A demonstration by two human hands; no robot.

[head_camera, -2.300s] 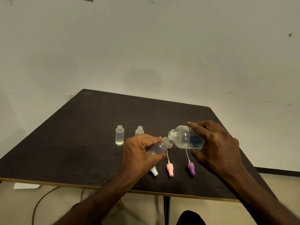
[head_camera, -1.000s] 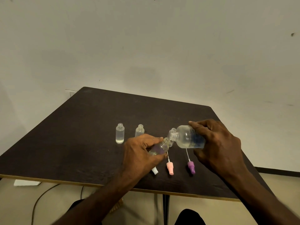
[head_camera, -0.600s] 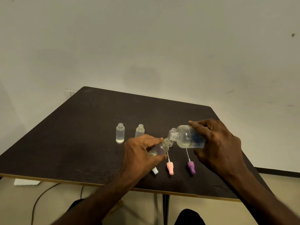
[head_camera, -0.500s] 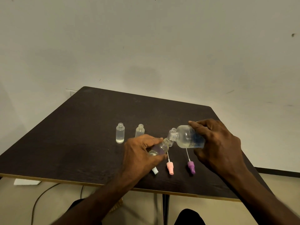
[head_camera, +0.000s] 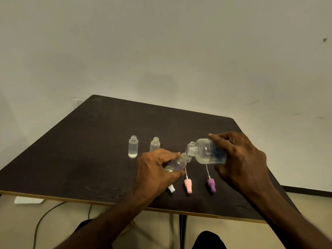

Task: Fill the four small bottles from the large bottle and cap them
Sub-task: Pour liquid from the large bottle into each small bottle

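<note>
My right hand (head_camera: 240, 159) grips the large clear bottle (head_camera: 206, 151), tipped on its side with its neck pointing left. Its mouth meets the mouth of a small bottle (head_camera: 177, 163) that my left hand (head_camera: 154, 168) holds tilted up toward it, some liquid showing in its base. Two small open bottles stand upright at the back: one (head_camera: 133, 146) at the left with liquid inside, and a second (head_camera: 155, 144) just behind my left hand. Another small bottle (head_camera: 190, 147) stands partly hidden behind the large bottle's neck. A white (head_camera: 172, 188), a pink (head_camera: 188, 185) and a purple spray cap (head_camera: 211, 184) lie near the front.
The dark wooden table (head_camera: 80, 159) has its front edge close under the caps. A plain wall rises behind. A cable (head_camera: 46, 215) and a white object (head_camera: 28, 200) lie on the floor at the left, below the table edge.
Both hands stay almost still, mouth of the large bottle against the small one. The small bottle in my left hand has tilted very slightly.
</note>
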